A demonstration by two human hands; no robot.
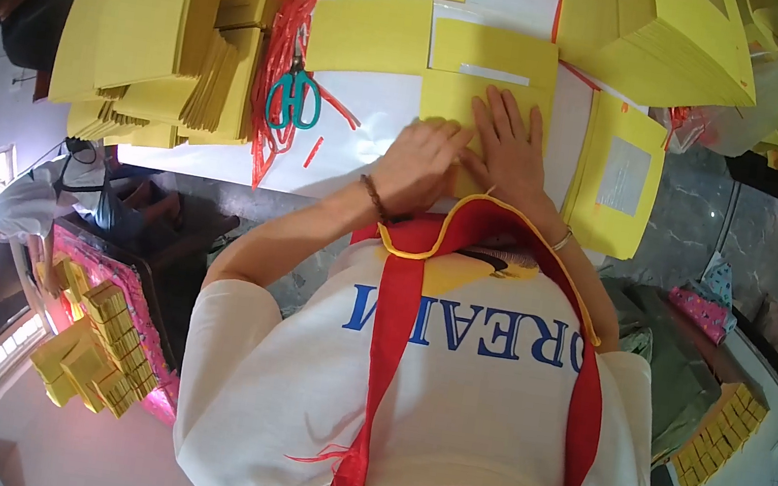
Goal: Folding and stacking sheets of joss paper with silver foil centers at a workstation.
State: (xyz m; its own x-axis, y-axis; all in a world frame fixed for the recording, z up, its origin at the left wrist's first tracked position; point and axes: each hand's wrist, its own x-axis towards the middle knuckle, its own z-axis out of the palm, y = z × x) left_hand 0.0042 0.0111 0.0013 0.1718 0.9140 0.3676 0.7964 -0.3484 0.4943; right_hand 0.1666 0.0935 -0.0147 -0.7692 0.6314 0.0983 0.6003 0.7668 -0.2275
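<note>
A yellow paper envelope (442, 93) lies folded on the white tabletop (362, 155) in front of me, with a pale strip (495, 75) across it. My right hand (513, 151) rests flat on it, fingers stretched out and a little apart. Beside that hand's thumb, my left hand (420, 160) is closed, its curled fingers pressed at the envelope's near left part. What lies under those fingertips is partly hidden. Another flat yellow piece (371, 34) lies just to the left. Teal-handled scissors (294, 100) lie on a bunch of red ribbon strips (281, 54).
Tall stacks of yellow envelopes (147, 20) stand at the left, with another big stack (651, 41) at the far right. A yellow envelope with a pale window (617, 176) lies at the table's right edge. Another person (46, 205) is at the left, near more yellow bundles (102, 342).
</note>
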